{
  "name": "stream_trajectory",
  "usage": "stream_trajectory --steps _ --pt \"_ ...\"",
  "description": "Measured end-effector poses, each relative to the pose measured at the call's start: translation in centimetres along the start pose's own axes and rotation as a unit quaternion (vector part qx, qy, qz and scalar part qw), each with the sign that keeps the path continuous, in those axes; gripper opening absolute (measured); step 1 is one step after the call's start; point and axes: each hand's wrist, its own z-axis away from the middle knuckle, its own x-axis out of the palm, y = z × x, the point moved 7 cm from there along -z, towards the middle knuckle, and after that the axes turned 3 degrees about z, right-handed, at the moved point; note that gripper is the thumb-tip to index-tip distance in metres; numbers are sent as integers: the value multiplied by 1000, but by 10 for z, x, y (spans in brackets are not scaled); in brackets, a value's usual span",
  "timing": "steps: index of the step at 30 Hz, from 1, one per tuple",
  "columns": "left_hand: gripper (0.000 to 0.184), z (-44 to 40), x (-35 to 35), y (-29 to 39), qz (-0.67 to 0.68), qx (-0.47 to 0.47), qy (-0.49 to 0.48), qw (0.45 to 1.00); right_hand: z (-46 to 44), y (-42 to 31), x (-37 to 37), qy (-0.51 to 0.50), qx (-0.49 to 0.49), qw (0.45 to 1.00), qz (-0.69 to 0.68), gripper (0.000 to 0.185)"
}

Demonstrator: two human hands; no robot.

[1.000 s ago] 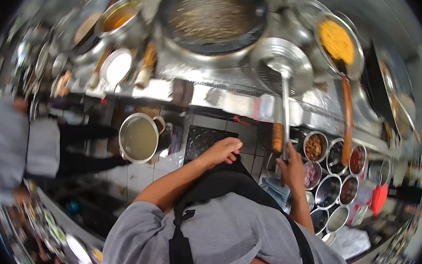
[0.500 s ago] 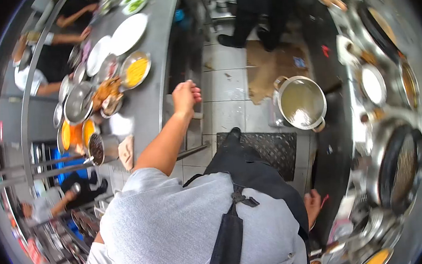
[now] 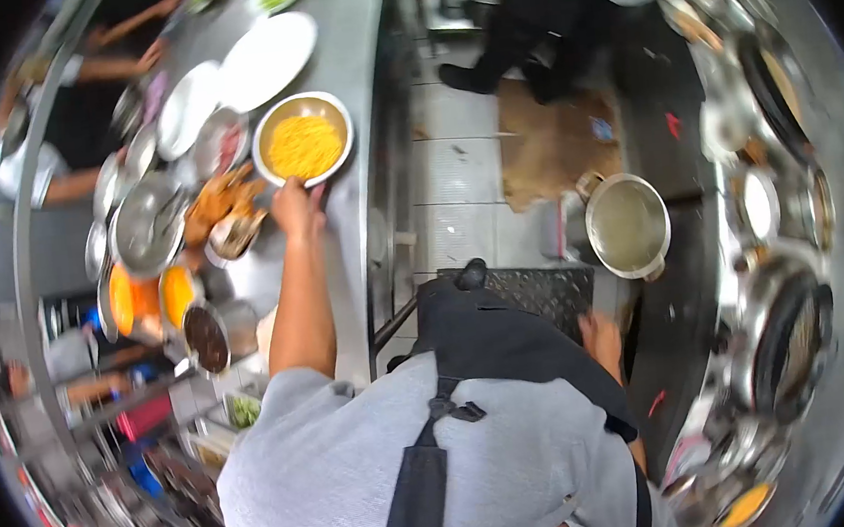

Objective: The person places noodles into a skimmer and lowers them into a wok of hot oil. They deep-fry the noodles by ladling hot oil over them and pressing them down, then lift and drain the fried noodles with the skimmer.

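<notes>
A steel desk (image 3: 347, 270) occupied the 10 o'clock side; tiled floor (image 3: 459, 175) extended toward 12 o'clock. The bowl of yellow food (image 3: 303, 104) was positioned at 12 o'clock from the left grip (image 3: 297, 209), which pinched its 6 o'clock rim. The right grip (image 3: 602, 343) was at 4 o'clock from the left, finger state indeterminable. Half a second earlier, the left grip was apart from the bowl.

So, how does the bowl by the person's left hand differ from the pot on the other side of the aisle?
The bowl holds yellow shreds; the pot holds a pale liquid. The pot has handles, while the bowl shows none. The left hand grips the bowl's rim, but no hand touches the pot. Both are round and open-topped, and look metal.
</notes>
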Motion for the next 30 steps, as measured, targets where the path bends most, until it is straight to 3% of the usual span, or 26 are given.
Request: stream_trajectory --steps 1,2,3,4,5,6,8,9,10,12,14,19,20,24,30 --pt "20 9 12 -4 23 3 -30 999 -13 -52 -44 103 -80 991 -24 31" --pt "18 26 25 -5 -56 16 -74 996 -16 -118 -105 119 -124 984 -48 30" --pt "17 53 50 -8 -71 -29 -118 990 -28 -142 -120 168 -189 967 -43 33" --pt "18 78 80 -16 -122 -41 -219 967 -33 -173 -145 157 -188 969 -23 30" --pt "20 109 113 -30 -32 -80 -281 956 -24 -205 -182 216 -246 945 -18 27" --pt "20 166 148 -27 -40 -116 -319 940 -24 -210 -185 295 -280 914 -18 29" --pt "21 240 196 -48 -87 -166 -455 871 -19 -208 -199 304 -232 924 17 27" --pt "22 267 211 -63 -148 -184 -506 830 -24 -196 -185 314 -193 927 74 25" --pt "22 315 228 -65 -99 -236 -546 797 -26 -177 -171 317 -163 926 125 24" --pt "22 334 244 -103 -139 -246 -631 723 -6 -134 -168 292 -69 947 117 24" --pt "23 383 251 -118 -156 -318 -660 662 22 -90 -170 275 -1 955 107 23" --pt "19 482 263 -151 -228 -311 -752 535 98 -6 -182 262 169 949 52 24" --pt "19 499 266 -159 -248 -306 -758 520 116 10 -193 256 185 948 38 25" --pt "16 578 279 -164 -222 -320 -791 472 217 43 -264 409 260 875 -14 24" --pt "22 679 272 -178 -227 -332 -796 452 288 114 -245 486 151 856 -95 24"
